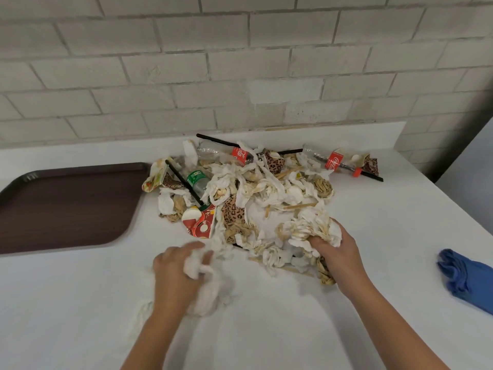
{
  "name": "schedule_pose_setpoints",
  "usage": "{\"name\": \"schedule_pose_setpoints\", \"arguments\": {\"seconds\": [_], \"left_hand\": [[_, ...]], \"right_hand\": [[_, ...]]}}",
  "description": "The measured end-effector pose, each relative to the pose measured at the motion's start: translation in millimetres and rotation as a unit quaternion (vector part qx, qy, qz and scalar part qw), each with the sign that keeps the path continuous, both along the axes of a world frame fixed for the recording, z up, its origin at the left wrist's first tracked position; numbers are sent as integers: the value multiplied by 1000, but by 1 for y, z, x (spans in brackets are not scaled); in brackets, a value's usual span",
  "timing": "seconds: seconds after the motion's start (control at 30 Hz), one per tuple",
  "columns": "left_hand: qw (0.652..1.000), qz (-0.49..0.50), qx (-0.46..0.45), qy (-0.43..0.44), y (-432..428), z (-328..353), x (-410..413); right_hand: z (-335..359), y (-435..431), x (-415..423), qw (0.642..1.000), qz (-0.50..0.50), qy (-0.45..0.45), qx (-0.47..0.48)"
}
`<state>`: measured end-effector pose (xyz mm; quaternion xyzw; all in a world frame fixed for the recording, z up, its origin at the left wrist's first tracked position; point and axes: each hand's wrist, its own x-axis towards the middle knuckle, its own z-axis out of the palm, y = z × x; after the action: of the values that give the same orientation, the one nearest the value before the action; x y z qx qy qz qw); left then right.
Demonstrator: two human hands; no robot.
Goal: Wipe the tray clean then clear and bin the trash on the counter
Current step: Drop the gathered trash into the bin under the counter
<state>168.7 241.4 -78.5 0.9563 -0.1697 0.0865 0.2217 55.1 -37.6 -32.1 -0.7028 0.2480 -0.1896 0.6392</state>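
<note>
I read Coca-Cola on the crushed bottle at the trash pile's twelve o'clock and the capped bottle at two. My left hand fingers clutch a white napkin wad; my right hand holds stained napkins.

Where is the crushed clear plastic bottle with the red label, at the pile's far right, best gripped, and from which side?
Probably across its red-labelled middle, from above: the crushed clear plastic bottle lies on its side, uncovered, at the open edge of the trash pile, so fingers can span its narrow width.

Tray left of trash pile, apparently a cloth far right.
</note>
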Motion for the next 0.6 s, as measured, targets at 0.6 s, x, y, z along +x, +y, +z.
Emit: {"name": "schedule_pose_setpoints", "arguments": {"seconds": [0.6], "left_hand": [[985,-123,-116,29,-42,-14,-52]], "right_hand": [[-23,0,-69,994,-87,48,36]]}}
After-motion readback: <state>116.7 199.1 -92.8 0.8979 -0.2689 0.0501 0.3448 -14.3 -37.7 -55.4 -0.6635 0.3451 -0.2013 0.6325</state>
